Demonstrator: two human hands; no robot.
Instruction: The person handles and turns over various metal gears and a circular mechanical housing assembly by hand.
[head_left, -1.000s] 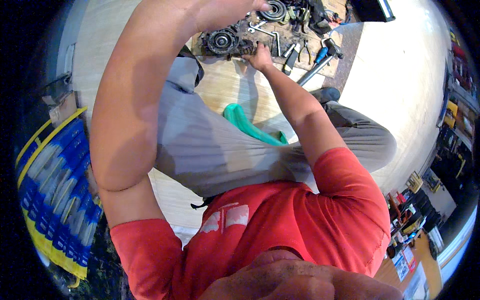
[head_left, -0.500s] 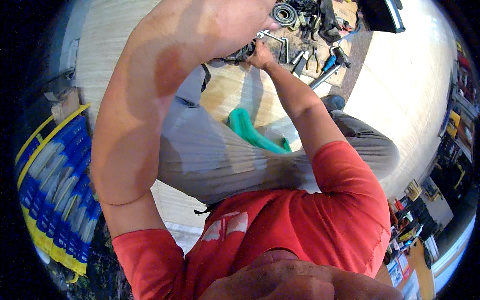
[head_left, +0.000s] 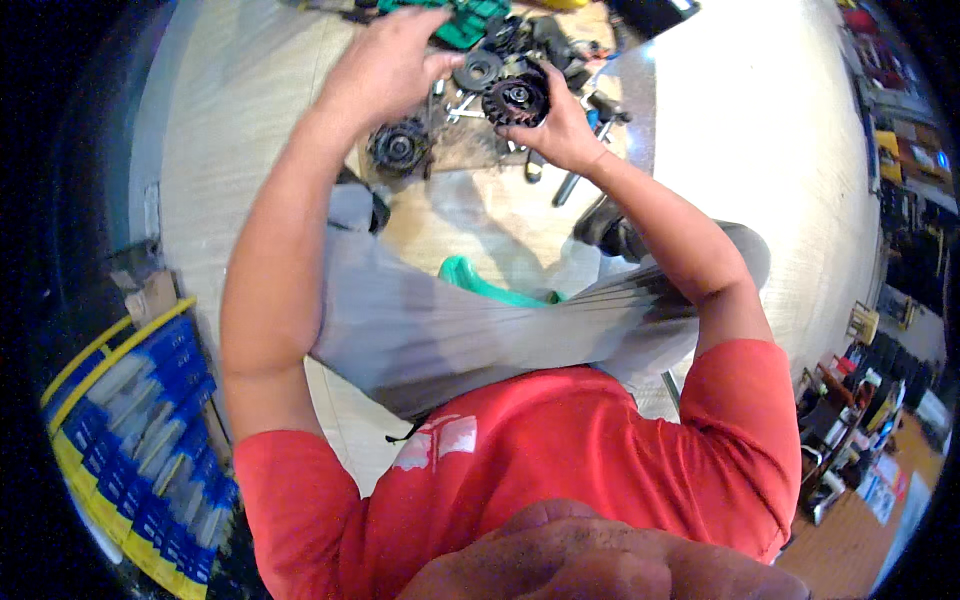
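My right hand point(head_left: 568, 128) is wrapped round the rim of a black, toothed, round machine part point(head_left: 516, 99) with a metal hub at its centre. The part is held up above the tools. To its left, my left hand point(head_left: 385, 68) has its thumb and fingers apart, with nothing seen between them. Its thumb tip is close to a dark grey ring-shaped part point(head_left: 479, 70), though I cannot tell whether they touch. Just beyond the fingers is a green plastic object point(head_left: 468, 22). A second black round machine part point(head_left: 400, 147) rests on the board, below my left wrist.
Wrenches point(head_left: 460, 108) and other hand tools lie on a worn board point(head_left: 450, 152). Green cloth-like material point(head_left: 485, 283) lies by my grey-trousered legs. A yellow-framed rack point(head_left: 130, 455) of blue packages stands at left. A cluttered wooden desk point(head_left: 905, 490) is at right.
My left hand has drawn back leftward, away from the bearing it was at. My right hand now holds the toothed round part up. The whole view has shifted.
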